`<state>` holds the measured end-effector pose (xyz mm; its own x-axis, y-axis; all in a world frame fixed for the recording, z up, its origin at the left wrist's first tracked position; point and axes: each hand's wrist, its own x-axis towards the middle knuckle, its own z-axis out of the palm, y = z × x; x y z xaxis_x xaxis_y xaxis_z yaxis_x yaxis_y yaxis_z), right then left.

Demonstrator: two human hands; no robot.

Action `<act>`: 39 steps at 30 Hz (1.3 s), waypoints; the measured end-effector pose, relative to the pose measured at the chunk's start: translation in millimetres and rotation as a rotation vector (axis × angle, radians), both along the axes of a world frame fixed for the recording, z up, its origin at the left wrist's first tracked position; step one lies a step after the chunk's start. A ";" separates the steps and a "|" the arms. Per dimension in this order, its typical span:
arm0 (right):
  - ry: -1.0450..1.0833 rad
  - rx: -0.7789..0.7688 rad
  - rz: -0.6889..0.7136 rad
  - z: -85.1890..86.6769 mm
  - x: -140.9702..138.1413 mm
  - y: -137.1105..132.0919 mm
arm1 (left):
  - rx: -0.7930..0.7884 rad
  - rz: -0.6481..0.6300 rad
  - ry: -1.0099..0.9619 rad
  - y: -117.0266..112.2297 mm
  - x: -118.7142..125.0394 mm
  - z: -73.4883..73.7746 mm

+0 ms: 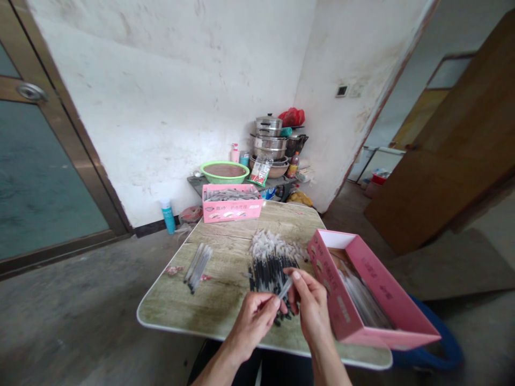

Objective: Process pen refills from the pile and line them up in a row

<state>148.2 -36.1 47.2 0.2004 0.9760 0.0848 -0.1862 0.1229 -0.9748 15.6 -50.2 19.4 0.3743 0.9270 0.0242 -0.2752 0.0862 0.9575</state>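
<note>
My left hand pinches the lower end of a slim, pale translucent stick between thumb and fingers. My right hand grips the upper end of that stick, so it slants between the two. Just beyond and partly under my hands lies a pile of thin black sticks. Small whitish pieces are heaped against the far ends of the black sticks; their exact kind is too small to make out. On the left part of the table rests a small bundle of pale sticks with dark ends.
To the right, an open pink box holds long translucent pieces. Another pink box, full of pale sticks, stands at the far edge of the wood-patterned table. Behind are a green-rimmed basin and stacked pots.
</note>
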 end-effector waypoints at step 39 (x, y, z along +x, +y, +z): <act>-0.119 -0.172 -0.111 -57.4 11.3 -18.2 | 0.379 0.818 1.391 84.5 -113.2 -29.7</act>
